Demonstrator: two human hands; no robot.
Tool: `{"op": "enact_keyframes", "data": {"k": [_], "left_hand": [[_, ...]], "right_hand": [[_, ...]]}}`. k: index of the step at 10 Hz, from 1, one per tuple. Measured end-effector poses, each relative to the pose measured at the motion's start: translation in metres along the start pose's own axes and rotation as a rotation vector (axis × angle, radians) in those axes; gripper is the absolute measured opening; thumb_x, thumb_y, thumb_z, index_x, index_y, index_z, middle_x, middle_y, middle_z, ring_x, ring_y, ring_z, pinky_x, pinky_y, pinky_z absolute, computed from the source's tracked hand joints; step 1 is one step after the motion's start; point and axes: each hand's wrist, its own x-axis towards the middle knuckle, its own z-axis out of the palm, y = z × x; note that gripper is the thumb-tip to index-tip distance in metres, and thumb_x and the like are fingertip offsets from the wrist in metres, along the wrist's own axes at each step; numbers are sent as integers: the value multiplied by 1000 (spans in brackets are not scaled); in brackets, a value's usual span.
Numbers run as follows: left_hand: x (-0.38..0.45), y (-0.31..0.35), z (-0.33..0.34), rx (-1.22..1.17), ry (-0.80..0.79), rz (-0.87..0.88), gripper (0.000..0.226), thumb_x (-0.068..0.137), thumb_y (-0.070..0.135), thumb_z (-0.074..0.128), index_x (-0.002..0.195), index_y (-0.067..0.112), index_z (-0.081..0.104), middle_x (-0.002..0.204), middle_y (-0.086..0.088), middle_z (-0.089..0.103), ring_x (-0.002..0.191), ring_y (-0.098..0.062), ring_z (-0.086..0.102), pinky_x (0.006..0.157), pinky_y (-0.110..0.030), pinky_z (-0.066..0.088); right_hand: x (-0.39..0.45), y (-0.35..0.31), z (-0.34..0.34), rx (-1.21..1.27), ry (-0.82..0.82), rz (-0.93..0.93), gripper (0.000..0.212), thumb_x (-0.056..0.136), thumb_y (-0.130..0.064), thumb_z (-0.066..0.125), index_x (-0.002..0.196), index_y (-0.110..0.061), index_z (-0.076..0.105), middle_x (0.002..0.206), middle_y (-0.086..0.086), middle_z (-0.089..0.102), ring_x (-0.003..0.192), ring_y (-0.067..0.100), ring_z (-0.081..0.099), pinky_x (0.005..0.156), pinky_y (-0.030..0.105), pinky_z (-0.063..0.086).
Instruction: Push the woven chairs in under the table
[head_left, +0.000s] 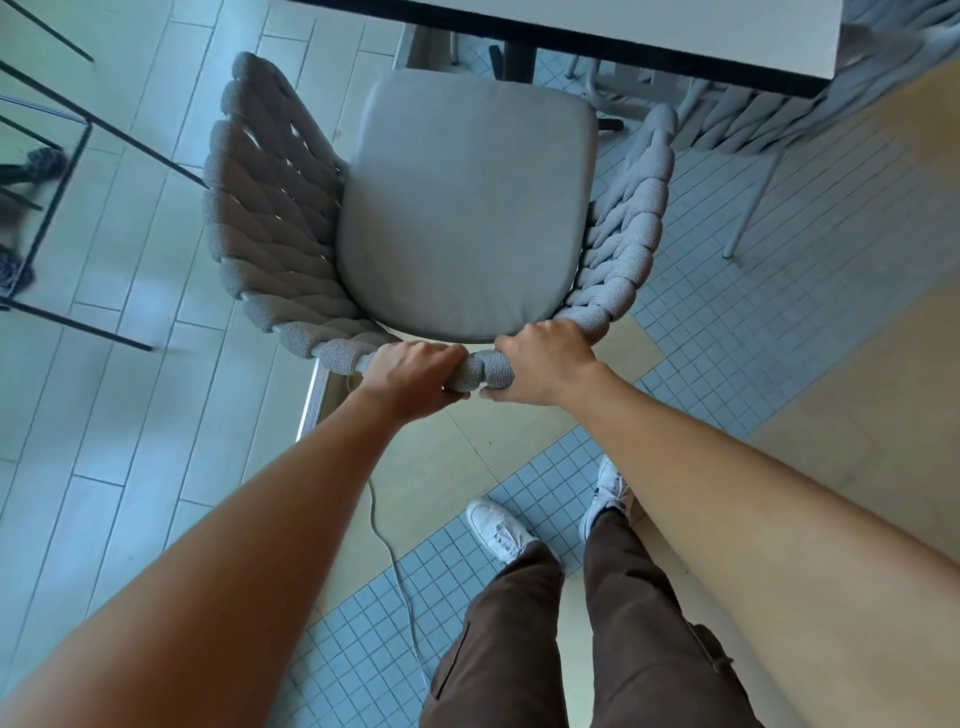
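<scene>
A grey woven chair (260, 208) with a smooth grey seat cushion (467, 208) stands right in front of me, facing the table (649, 36) at the top of the view. The cushion's front edge sits just short of the table's dark edge. My left hand (410, 376) and my right hand (545, 364) both grip the top of the woven backrest, side by side near its middle. A second woven chair (769, 119) stands at the upper right, partly under the table's corner.
A black wire-frame stand (57, 171) stands at the left on pale plank flooring. The table's black post (517, 57) rises beyond the cushion. A thin cable (384, 540) runs along the floor by my feet. Blue mosaic tiles and beige floor lie to the right.
</scene>
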Motion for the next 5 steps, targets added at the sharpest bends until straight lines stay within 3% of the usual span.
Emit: {"op": "enact_keyframes", "data": {"k": [1,2,3,4,5], "left_hand": [[-2,10,-12,-53,-43,1,63,79,65,66,130,29,54,121,5,67,108,-25,65,88,-37,48],[-4,26,-26,-62,-14,41,77,79,73,58,141,31,45,134,1,62,122,-24,59,105,-39,41],[-3,48,-42,-49,-24,96,78,82,72,55,145,29,42,145,0,53,136,-23,47,115,-43,30],[7,74,-62,-54,6,136,79,84,71,54,148,27,39,151,-1,47,143,-24,38,119,-46,24],[22,104,-87,11,20,152,79,84,73,52,148,28,39,151,1,47,140,-22,40,117,-47,28]], "right_hand": [[-7,3,-10,62,-84,-16,76,77,-85,54,123,-25,64,118,5,70,119,28,60,100,42,44],[-29,12,-19,123,-109,-28,88,89,-83,35,156,-26,37,162,4,37,152,26,22,123,52,12],[-61,30,-33,336,-23,110,88,93,-80,25,163,-26,16,171,3,13,156,23,6,124,52,2],[-92,62,-44,542,77,324,86,95,-75,29,163,-24,15,170,6,15,156,23,11,125,50,4],[-124,97,-56,539,60,432,84,97,-73,30,162,-23,17,169,6,21,155,24,15,124,50,5]]}}
